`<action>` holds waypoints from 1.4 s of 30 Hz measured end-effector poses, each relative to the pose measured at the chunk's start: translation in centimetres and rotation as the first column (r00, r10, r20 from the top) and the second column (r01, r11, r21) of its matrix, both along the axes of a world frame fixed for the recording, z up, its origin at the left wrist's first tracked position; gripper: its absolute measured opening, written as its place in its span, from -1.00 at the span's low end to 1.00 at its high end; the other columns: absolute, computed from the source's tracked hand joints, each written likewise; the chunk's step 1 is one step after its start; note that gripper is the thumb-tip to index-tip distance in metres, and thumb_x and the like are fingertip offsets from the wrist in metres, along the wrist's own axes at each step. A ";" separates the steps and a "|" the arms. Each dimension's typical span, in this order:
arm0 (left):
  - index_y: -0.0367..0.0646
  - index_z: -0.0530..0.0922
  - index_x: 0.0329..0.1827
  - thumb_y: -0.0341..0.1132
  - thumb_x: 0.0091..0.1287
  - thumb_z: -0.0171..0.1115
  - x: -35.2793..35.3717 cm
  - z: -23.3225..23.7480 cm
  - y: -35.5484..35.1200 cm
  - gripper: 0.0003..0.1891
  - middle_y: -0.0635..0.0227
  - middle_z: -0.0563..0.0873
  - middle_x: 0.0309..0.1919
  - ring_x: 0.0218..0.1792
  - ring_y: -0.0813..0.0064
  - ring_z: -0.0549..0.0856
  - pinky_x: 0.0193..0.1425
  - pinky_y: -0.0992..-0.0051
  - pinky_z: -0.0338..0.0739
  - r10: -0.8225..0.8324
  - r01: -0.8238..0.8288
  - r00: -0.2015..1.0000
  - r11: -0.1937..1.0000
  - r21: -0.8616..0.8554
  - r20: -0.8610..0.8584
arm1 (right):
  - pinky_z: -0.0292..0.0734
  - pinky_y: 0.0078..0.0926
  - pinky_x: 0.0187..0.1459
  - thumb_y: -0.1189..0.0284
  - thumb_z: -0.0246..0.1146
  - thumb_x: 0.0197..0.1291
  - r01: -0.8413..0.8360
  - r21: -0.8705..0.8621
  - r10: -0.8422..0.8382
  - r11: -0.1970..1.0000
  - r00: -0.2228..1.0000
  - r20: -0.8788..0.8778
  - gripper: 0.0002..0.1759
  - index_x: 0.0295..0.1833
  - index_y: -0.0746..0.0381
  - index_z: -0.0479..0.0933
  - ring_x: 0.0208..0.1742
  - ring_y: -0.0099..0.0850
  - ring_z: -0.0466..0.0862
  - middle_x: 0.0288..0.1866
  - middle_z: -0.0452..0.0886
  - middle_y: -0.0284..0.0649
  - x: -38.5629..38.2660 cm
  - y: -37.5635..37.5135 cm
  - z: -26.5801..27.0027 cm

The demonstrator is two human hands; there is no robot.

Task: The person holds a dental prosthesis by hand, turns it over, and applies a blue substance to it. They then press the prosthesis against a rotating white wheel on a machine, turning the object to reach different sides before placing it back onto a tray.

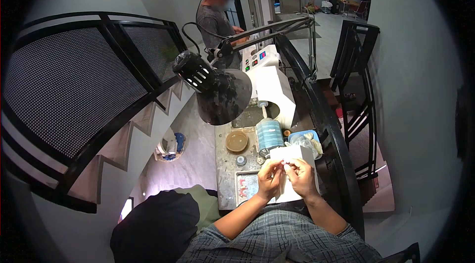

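Just in front of the pale blue layered polishing wheel [269, 134], the left hand [269, 180] and right hand [302, 176] meet. The fingers of both pinch a tiny pale piece [286, 163], too small to identify, above a white paper sheet [293, 153]. Left of the wheel, a round brown dish [236, 140] sits on the grey table [225, 166].

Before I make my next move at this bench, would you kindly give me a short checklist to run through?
1. Left hand and right hand both pinch the small piece: ok.
2. Hands apart from the wheel: ok.
3. Wheel turning or stopped: cannot tell.
4. Lamp hangs over the bench: ok.
5. Tray close beside the left hand: ok.
6. Other person stands well beyond the hands: ok.
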State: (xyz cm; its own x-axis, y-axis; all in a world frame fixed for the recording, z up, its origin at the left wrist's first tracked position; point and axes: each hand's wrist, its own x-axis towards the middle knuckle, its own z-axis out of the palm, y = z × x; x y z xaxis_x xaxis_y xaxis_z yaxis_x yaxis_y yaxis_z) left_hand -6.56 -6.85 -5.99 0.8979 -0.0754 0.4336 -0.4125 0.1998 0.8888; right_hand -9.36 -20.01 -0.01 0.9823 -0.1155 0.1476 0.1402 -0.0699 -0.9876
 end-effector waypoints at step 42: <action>-0.35 0.57 0.10 -0.68 0.44 0.11 0.1 -0.4 0.3 -0.76 0.27 0.63 -0.07 -0.05 0.53 0.67 0.08 0.56 0.56 -0.019 0.018 1.000 0.998 0.055 0.010 | 0.57 -0.66 -0.30 0.56 0.27 0.33 0.024 0.015 -0.025 1.000 0.997 0.076 -0.85 -0.08 0.43 0.63 -0.29 -0.63 0.64 -0.21 0.65 -0.24 0.2 0.3 -0.1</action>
State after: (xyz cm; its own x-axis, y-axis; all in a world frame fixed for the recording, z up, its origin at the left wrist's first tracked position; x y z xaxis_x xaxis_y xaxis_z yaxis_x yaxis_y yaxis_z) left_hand -6.46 -6.59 -6.36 0.8915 -0.1159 0.4379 -0.4186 0.1584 0.8942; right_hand -9.12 -19.72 -0.14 0.9651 -0.1423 0.2200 0.2134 -0.0600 -0.9751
